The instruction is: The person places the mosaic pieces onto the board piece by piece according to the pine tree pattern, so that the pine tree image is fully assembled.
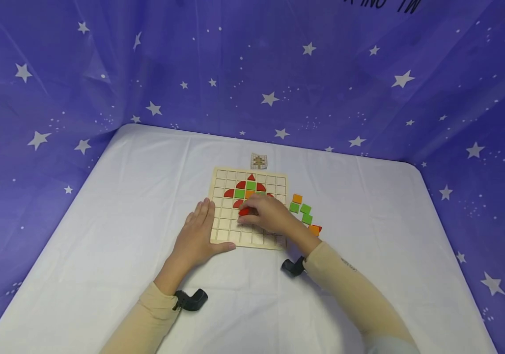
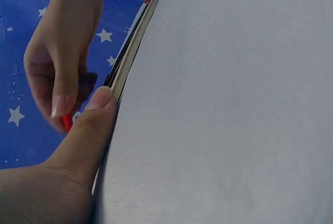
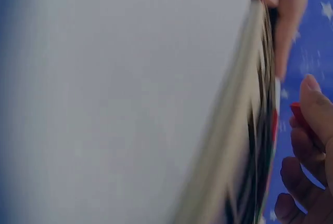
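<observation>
A pale wooden grid board lies on the white-covered table. Red quarter-round pieces, a red triangle, green squares and an orange square sit in its upper cells. My left hand rests against the board's left side, fingers straight, with the thumb spread along the front edge. Over the middle of the board, my right hand pinches a red piece between thumb and fingers. The right wrist view shows this red piece edge-on; the hand covers several cells.
Right of the board lie loose green tiles and orange tiles; one orange tile overlaps a red piece. A small pattern card lies behind the board. Starry blue sheeting rises around the table.
</observation>
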`<action>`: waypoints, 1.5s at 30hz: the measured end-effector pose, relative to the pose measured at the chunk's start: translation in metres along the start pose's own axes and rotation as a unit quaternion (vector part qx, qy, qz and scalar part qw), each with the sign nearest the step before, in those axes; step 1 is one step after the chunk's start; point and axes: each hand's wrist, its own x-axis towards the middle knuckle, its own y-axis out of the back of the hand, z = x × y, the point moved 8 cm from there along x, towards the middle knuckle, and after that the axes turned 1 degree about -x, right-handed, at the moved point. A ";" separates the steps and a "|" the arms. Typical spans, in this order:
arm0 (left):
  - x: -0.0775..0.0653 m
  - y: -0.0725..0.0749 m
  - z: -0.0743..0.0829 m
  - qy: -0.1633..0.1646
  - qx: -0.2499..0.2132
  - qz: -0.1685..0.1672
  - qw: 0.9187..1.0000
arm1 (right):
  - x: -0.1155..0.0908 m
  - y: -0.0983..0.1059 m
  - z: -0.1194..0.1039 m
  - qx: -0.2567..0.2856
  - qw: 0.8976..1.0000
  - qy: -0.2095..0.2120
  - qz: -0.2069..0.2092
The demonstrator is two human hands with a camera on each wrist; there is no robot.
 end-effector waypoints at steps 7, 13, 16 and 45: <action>0.001 0.000 0.001 -0.012 -0.001 0.007 1.000 | 0.017 -0.020 -0.021 -0.039 0.998 0.040 0.011; 0.001 0.001 0.001 -0.011 0.003 0.002 1.000 | 0.022 -0.025 -0.021 -0.059 0.997 0.043 0.030; 0.001 0.002 0.001 -0.010 0.006 0.001 1.000 | 0.022 -0.025 -0.023 -0.045 0.997 0.051 0.035; 0.001 0.000 -0.002 0.001 0.006 -0.011 1.000 | 0.023 -0.030 -0.023 -0.019 0.999 -0.022 0.018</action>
